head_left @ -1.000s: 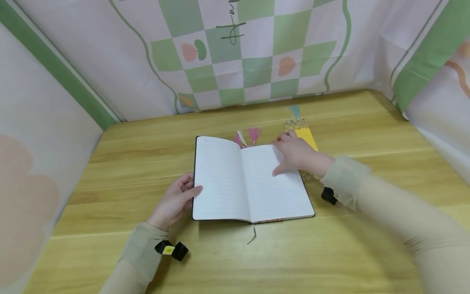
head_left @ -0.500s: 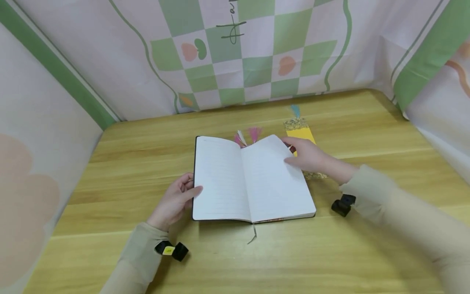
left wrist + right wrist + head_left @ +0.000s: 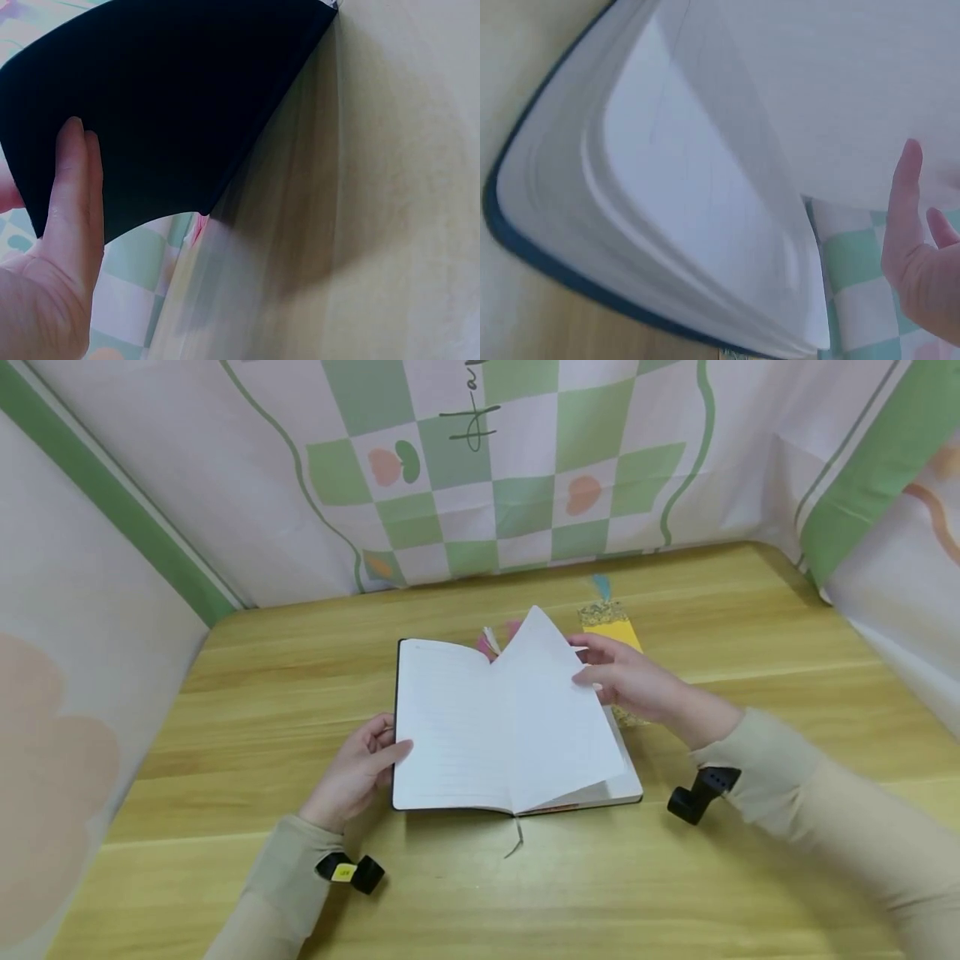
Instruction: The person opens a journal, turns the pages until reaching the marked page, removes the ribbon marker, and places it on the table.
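Observation:
An open notebook with a dark cover and white lined pages lies at the table's middle. My left hand holds its left edge, thumb on the page and fingers under the cover. In the left wrist view, those fingers lie along the raised black cover. At the right side, my right hand pinches a lifted page, whose top corner points up. Behind that page in the right wrist view, fingers of the right hand show over the remaining pages.
Beyond the right hand lies a yellow bookmark with a glittery border and blue tassel, partly covered. Pink and white tassels stick out above the notebook. A thin ribbon hangs from its lower spine. Patterned cloth surrounds the wooden table.
My right hand has gone from resting on the right page to its outer edge and raised a page, which now lifts off the stack beneath. The left hand stays in place.

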The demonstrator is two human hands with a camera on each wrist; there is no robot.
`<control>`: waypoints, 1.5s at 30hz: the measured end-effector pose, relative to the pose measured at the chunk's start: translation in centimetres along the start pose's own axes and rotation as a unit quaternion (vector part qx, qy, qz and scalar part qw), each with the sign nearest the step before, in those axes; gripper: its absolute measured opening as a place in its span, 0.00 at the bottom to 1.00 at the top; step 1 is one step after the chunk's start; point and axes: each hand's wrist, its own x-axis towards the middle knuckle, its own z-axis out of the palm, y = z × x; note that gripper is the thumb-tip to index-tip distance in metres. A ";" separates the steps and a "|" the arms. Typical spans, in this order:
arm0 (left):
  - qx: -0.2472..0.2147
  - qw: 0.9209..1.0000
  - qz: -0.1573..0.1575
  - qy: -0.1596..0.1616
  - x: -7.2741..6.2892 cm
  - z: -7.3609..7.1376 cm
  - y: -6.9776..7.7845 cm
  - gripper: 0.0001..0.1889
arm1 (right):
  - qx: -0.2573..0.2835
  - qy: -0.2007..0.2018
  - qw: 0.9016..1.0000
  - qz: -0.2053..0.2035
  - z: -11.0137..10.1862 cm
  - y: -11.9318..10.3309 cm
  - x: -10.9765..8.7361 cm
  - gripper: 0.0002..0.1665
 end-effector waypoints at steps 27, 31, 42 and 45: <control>-0.006 1.000 0.000 -0.002 -0.1 0.1 0.1 0.13 | -0.424 -0.129 0.894 -0.058 7.1 0.8 0.4 0.41; -0.004 1.000 0.012 -0.009 -0.1 0.0 0.1 0.11 | -0.463 -0.149 0.872 -0.053 7.8 1.0 0.5 0.45; -0.007 0.999 0.017 -0.031 -0.3 -0.5 0.4 0.07 | -0.529 -0.140 0.835 -0.058 9.6 2.2 0.7 0.44; -0.017 0.999 0.008 -0.029 -0.3 -0.5 0.5 0.06 | -0.556 -0.127 0.819 -0.061 10.0 2.4 0.7 0.44</control>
